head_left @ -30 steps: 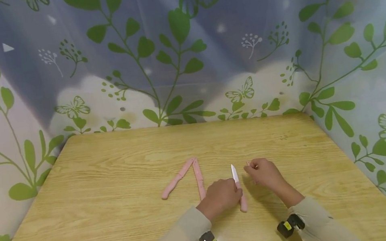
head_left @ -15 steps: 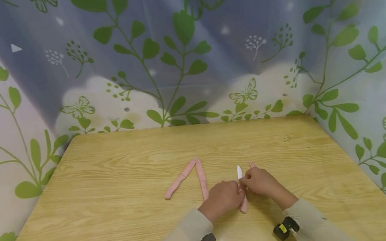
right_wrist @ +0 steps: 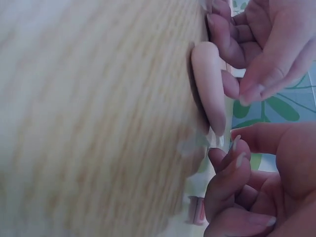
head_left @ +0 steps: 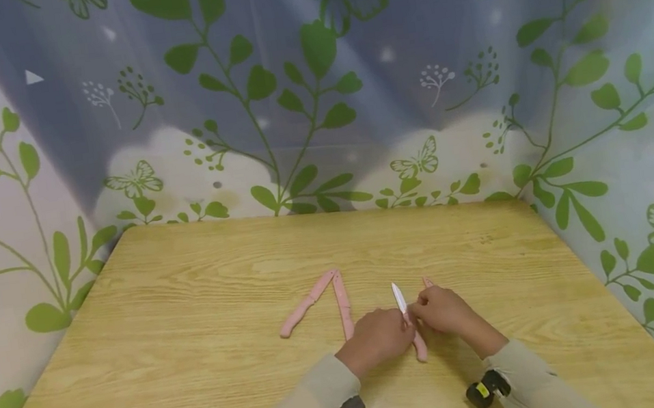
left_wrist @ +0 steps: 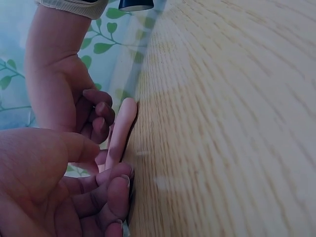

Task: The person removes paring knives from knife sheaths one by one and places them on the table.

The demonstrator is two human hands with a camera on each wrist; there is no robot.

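Note:
A small paring knife (head_left: pixel 399 297) with a white blade and pink handle (right_wrist: pixel 208 84) lies close over the table, tip pointing away. My left hand (head_left: pixel 379 333) pinches its handle between thumb and fingers, covering the middle of it. Right beside it is my right hand (head_left: pixel 445 308), fingers curled, thumb and fingertips at the base of the blade; I cannot tell whether they grip it. Behind the right hand a pink piece like a blade sheath (head_left: pixel 427 281) shows only its end; the hand hides the rest.
Two pink sheathed knives, the outer one (head_left: pixel 309 300) and the inner one (head_left: pixel 342 296), meet at their far ends in an upturned V left of the hands. The wooden table (head_left: pixel 201 379) ends at a leaf-patterned curtain (head_left: pixel 299 132) at the back and sides.
My right hand has moved left from the sheath to the knife, leaving the sheath on the table. The knife has turned slightly, its tip swinging left and its handle end right.

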